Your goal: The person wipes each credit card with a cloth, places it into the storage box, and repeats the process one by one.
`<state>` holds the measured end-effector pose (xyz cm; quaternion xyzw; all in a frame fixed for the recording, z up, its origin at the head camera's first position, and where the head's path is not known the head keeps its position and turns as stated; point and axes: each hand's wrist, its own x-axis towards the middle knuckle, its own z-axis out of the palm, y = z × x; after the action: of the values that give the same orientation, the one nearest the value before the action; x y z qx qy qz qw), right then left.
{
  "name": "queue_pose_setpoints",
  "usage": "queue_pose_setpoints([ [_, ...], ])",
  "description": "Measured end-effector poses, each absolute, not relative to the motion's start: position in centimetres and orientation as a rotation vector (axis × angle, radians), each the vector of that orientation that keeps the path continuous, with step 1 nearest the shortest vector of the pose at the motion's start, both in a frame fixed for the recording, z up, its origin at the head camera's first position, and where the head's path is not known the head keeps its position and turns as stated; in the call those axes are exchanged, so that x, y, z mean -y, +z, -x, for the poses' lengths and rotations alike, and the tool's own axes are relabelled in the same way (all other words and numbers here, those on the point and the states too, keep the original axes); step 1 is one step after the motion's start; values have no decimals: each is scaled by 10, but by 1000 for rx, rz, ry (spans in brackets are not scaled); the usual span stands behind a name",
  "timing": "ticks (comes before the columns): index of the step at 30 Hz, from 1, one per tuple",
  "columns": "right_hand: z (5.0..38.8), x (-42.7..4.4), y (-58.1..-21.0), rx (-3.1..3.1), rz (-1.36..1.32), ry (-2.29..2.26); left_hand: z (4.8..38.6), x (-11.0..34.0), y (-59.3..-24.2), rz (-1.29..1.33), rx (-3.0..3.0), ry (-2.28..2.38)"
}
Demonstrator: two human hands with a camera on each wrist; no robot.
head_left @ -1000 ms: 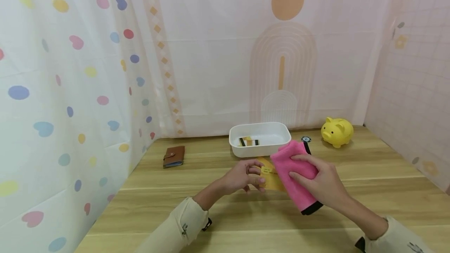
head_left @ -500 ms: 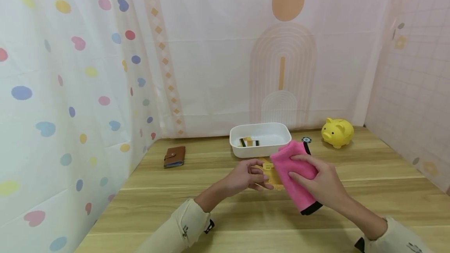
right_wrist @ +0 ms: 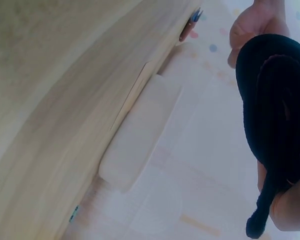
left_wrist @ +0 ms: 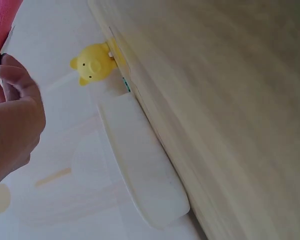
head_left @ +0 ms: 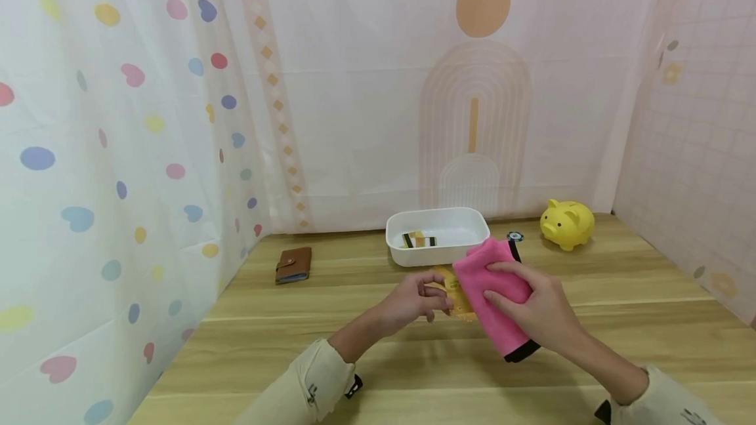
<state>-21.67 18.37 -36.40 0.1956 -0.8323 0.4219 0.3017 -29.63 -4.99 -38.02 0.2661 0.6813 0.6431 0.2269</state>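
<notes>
Currently the left hand [head_left: 410, 303] has its fingers bent and appears to pinch the near edge of a yellow card [head_left: 462, 299], though the fingers hide part of the grip. The card is just to the right of that hand, lifted off the table [head_left: 283, 353], its far side passing behind a pink cloth [head_left: 496, 303] with black trim. A line of dark print runs across the card, too small to read. The right hand [head_left: 543, 310] pinches the folded cloth between thumb and fingers, with the cloth extending to its left. Straight beyond the left hand stands a white tray [head_left: 434, 256], holding small striped pieces [head_left: 419, 240] in black, white and yellow; any lettering on them cannot be made out. Beyond the right hand lie a dark-and-white chip [head_left: 515, 236], whose markings are also unreadable, and, a little farther right, a yellow piggy bank [head_left: 567, 225] facing left. A brown wallet [head_left: 294, 264] with a snap strap rests well to the left of the left hand and farther out.
</notes>
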Motion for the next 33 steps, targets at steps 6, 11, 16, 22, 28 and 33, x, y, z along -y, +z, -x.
queue_pose_setpoints([
  [6, 218, -181, -365, 2196, -539, 1093, 294, 49, -381, -778, -1815, 1785],
  [11, 218, -179, -366, 2183, -553, 1077, 294, 48, -379, -798, -1800, 1763],
  [16, 218, -177, -367, 2167, -584, 1046, 295, 47, -378, -836, -1795, 1747],
  [22, 219, -176, -369, 2156, -602, 1001, 293, 43, -378, -858, -1801, 1769],
  [28, 220, -176, -371, 2147, -581, 904, 288, 39, -376, -890, -1850, 1803],
  [33, 221, -177, -371, 2142, -557, 873, 287, 36, -376, -930, -1905, 1814],
])
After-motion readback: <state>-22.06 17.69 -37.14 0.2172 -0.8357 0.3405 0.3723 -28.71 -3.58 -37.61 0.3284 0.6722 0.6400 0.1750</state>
